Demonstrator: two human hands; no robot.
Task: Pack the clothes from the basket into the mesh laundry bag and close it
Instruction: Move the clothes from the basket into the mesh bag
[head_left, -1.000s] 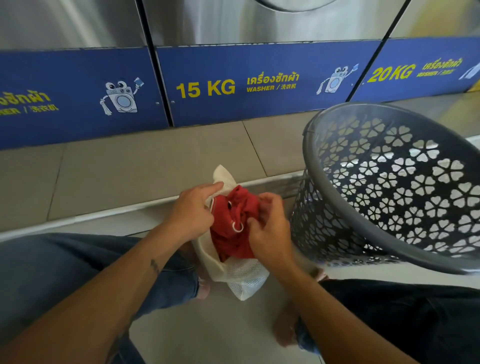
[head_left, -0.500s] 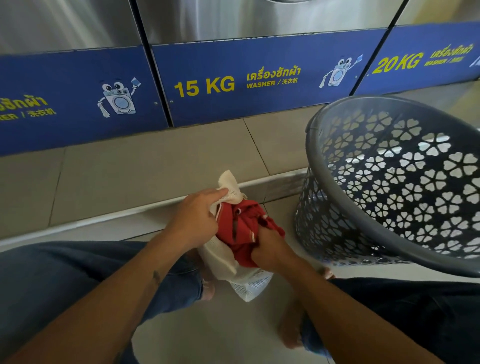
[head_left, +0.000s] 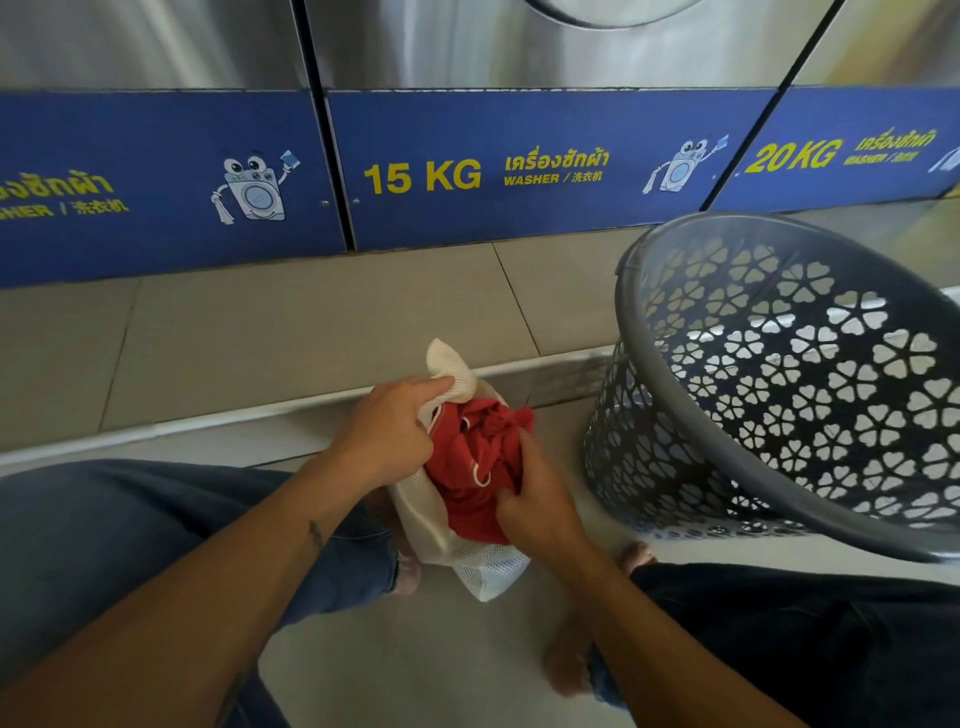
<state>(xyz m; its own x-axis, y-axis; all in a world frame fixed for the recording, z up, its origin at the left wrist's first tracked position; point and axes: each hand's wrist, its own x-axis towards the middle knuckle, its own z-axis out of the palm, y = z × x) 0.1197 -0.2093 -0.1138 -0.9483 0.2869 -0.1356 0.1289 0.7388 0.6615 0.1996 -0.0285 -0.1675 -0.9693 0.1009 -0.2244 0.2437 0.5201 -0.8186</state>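
**Current state.** The mesh laundry bag (head_left: 470, 574) stands on the floor (head_left: 415, 654) between the person's knees, with its mouth facing up. The left hand (head_left: 387, 441) is at the near-left edge of the bag. Its fingers (head_left: 436, 388) pinch the bag's rim and lift one white corner clear. The right hand (head_left: 537, 501) is at the right side of the bag mouth, its fingers clenched on a red garment (head_left: 467, 467). The garment sits partly inside the bag, and a bunched portion rises above the rim. The basket (head_left: 810, 364) is just to the right of the bag, tilted toward the person. No clothes show in the visible part of its interior.

**Step in hand (judged).** The red garment is being stuffed in. The bag is not yet closed.

**Faults to guard against.**
- Loss of the rim. If the left-hand pinch slips, the mouth is likely to collapse over the garment and block further loading.
- Cloth in the closure. The bunched fabric above the rim could be trapped when the bag is shut, leaving it only partly closed. The type of closure cannot be determined from this view.
- Bag tipping. The bag is soft and has no support, so a sideways push from the right hand could roll it toward the basket.
- Missed items. The bottom of the basket is only partly visible. Check it before closing the bag.
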